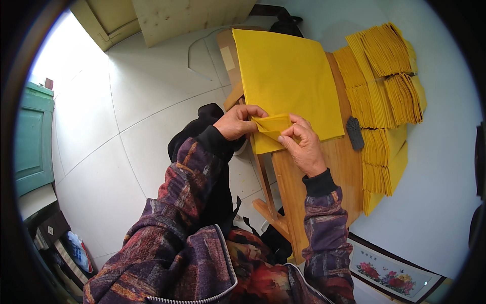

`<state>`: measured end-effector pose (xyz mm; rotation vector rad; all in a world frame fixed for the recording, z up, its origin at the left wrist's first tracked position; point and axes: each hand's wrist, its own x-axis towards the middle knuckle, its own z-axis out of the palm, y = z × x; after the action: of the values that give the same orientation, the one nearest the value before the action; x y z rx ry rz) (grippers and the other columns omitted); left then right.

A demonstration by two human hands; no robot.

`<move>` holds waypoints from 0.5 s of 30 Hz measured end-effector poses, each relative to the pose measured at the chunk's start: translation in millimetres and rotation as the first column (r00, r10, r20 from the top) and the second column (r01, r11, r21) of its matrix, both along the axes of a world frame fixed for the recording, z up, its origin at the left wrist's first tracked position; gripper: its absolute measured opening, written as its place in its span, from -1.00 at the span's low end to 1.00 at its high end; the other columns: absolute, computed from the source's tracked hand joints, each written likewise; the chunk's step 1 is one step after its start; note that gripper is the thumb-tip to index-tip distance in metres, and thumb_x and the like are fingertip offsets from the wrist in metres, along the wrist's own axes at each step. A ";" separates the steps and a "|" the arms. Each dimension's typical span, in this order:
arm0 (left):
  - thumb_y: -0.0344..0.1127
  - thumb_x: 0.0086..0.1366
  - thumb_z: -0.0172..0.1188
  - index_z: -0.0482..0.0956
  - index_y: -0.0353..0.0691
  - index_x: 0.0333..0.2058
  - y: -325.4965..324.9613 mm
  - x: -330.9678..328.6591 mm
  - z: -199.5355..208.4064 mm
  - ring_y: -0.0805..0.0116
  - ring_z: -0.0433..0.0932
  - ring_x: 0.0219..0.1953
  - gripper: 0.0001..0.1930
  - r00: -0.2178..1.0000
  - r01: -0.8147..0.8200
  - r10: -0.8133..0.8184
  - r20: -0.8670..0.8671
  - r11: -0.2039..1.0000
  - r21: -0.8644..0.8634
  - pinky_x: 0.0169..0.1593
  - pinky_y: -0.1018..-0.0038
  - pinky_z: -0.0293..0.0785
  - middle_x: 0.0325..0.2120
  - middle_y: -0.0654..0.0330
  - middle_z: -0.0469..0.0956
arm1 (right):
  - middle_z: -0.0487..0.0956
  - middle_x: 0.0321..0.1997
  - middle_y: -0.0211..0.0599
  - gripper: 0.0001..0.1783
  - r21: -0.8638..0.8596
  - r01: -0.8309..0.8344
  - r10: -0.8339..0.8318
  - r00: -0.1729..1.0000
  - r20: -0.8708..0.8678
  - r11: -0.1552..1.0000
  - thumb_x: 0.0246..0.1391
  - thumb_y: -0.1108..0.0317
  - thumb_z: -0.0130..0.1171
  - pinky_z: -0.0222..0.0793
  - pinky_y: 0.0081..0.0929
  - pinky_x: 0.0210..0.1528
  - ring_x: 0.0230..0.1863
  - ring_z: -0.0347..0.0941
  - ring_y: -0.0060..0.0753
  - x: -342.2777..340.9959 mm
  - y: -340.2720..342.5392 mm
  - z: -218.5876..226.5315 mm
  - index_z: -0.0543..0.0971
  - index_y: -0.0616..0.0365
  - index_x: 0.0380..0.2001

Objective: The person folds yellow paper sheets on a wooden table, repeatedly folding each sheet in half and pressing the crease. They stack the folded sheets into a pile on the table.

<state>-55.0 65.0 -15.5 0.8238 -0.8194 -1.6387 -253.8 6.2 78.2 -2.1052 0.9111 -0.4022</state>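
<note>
A small folded piece of yellow cloth or paper (273,123) is pinched between my two hands, its layers parted into an open pocket. My left hand (239,121) grips its left edge between thumb and fingers. At its right side, my right hand (304,145) holds it with thumb and forefinger. Beneath them a flat stack of large yellow sheets (288,71) lies on the wooden table (324,167), reaching past the table's left edge.
Folded yellow bundles (377,96) are piled along the table's right side by the wall. A dark grey object (355,134) sits between them and the sheets. A framed flower picture (390,271) is at lower right, a green cabinet (35,137) at far left.
</note>
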 end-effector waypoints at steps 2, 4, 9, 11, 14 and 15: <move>-0.52 0.07 0.08 0.53 -0.28 -0.17 -0.3 -1.1 -0.1 0.65 0.42 -0.50 -0.71 1.000 -0.019 0.019 -0.012 1.000 -0.003 -0.43 0.71 0.34 -0.38 0.36 0.53 | 0.45 0.04 -0.02 -0.89 0.007 0.010 -0.010 1.000 0.000 1.000 -0.06 0.46 0.24 0.23 -0.32 0.12 0.13 0.30 -0.08 1.3 -0.1 0.7 0.51 0.23 -0.50; -0.50 0.08 0.11 0.54 -0.28 -0.19 -0.5 -1.9 -0.1 0.66 0.39 -0.54 -0.73 0.999 -0.028 0.028 -0.017 1.000 -0.002 -0.47 0.72 0.31 -0.39 0.37 0.53 | 0.45 0.04 -0.02 -0.89 -0.001 0.014 -0.014 1.000 -0.012 1.000 -0.06 0.46 0.24 0.23 -0.32 0.11 0.13 0.30 -0.07 2.4 -0.2 1.7 0.51 0.23 -0.50; -0.54 0.08 0.07 0.51 -0.31 -0.14 -0.1 0.6 -0.1 0.61 0.49 -0.41 -0.69 1.000 0.002 -0.002 -0.001 1.000 -0.008 -0.36 0.69 0.42 -0.33 0.31 0.55 | 0.45 0.03 -0.05 -0.88 0.031 0.021 -0.021 1.000 -0.003 0.999 -0.06 0.48 0.23 0.27 -0.35 0.07 0.13 0.29 -0.09 4.9 4.4 2.8 0.48 0.26 -0.48; -0.52 0.10 0.09 0.51 -0.31 -0.14 0.0 0.9 -0.4 0.60 0.50 -0.41 -0.70 1.000 -0.006 0.005 0.008 1.000 0.002 -0.35 0.69 0.43 -0.33 0.31 0.55 | 0.44 0.04 -0.07 -0.87 0.031 0.009 -0.009 1.000 0.013 0.999 -0.06 0.48 0.23 0.29 -0.37 0.05 0.12 0.29 -0.10 6.6 6.1 2.6 0.46 0.27 -0.48; -0.51 0.12 0.10 0.50 -0.32 -0.13 -0.1 0.5 -1.0 0.59 0.50 -0.41 -0.71 1.000 0.000 0.000 -0.001 1.000 0.001 -0.34 0.68 0.43 -0.33 0.30 0.56 | 0.43 0.06 -0.10 -0.86 0.008 -0.008 0.007 0.999 0.032 1.000 -0.06 0.50 0.22 0.31 -0.40 0.03 0.09 0.30 -0.14 9.2 6.8 2.5 0.44 0.28 -0.49; -0.51 0.13 0.10 0.50 -0.32 -0.13 -0.1 0.2 -1.0 0.59 0.50 -0.41 -0.71 1.000 -0.004 0.004 0.007 1.000 0.006 -0.34 0.68 0.43 -0.33 0.30 0.56 | 0.43 0.06 -0.11 -0.86 0.027 0.003 -0.004 0.999 0.044 1.000 -0.06 0.51 0.21 0.32 -0.41 0.03 0.08 0.30 -0.15 9.4 7.3 2.7 0.43 0.27 -0.50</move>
<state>-54.8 64.9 -16.4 0.8351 -0.8178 -1.6365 -244.4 13.5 80.9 -2.0628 0.8901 -0.4344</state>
